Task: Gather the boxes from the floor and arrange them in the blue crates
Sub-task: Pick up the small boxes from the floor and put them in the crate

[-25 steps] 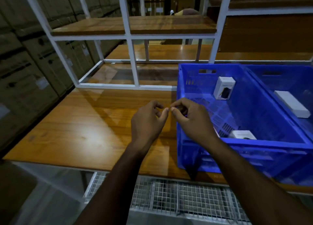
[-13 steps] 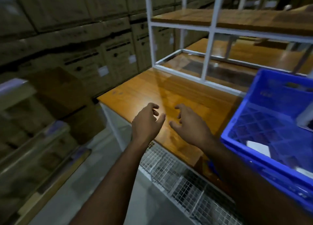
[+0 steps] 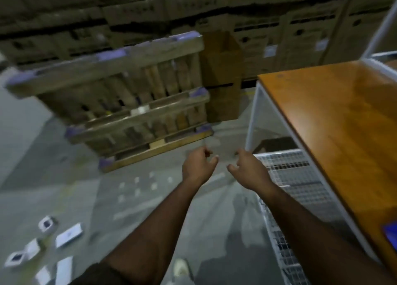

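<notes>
While both hands (image 3: 198, 164) hang empty, boxes (image 3: 68, 235) lie far lower-left.

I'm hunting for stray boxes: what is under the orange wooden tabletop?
Under the orange wooden tabletop a white wire-mesh shelf shows, with a dark shape behind it, too blurred to identify. The tabletop covers everything further right.

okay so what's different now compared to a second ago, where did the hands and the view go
The view swung left, from the blue crate on the wooden table down to the floor, where small white boxes now show. The left hand and right hand drew apart from touching fingertips. Both stay empty, held out in front.
</notes>
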Available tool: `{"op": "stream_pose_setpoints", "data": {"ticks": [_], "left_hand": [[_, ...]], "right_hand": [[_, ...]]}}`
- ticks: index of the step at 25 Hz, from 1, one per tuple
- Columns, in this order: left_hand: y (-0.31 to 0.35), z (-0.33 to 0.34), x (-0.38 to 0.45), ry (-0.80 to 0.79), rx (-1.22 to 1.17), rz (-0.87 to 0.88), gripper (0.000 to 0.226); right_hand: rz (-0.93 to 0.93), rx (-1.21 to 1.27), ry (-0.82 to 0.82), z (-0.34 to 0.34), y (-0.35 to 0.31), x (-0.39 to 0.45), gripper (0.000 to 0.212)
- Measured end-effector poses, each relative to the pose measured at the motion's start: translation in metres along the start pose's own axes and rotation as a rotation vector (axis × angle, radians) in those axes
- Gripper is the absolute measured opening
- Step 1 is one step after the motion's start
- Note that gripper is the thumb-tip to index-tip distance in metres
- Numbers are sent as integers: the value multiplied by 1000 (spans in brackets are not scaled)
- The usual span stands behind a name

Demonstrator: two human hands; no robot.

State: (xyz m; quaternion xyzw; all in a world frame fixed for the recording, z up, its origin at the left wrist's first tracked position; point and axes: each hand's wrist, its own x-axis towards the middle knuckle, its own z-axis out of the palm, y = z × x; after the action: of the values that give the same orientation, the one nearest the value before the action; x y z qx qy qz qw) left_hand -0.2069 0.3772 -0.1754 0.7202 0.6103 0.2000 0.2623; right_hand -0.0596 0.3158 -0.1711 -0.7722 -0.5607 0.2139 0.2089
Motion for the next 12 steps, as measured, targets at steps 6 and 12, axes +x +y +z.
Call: {"op": "stream_pose_setpoints", "data": {"ticks": [6,12], "left_hand": [[-116,-72,-24,156,-78,-180,20],[-256,-157,-59,244,-88,-368,19]], "right_hand": [[-188,-54,-187,91,-104,2,54],[-284,-87,-328,197,-226,-21,47]]}}
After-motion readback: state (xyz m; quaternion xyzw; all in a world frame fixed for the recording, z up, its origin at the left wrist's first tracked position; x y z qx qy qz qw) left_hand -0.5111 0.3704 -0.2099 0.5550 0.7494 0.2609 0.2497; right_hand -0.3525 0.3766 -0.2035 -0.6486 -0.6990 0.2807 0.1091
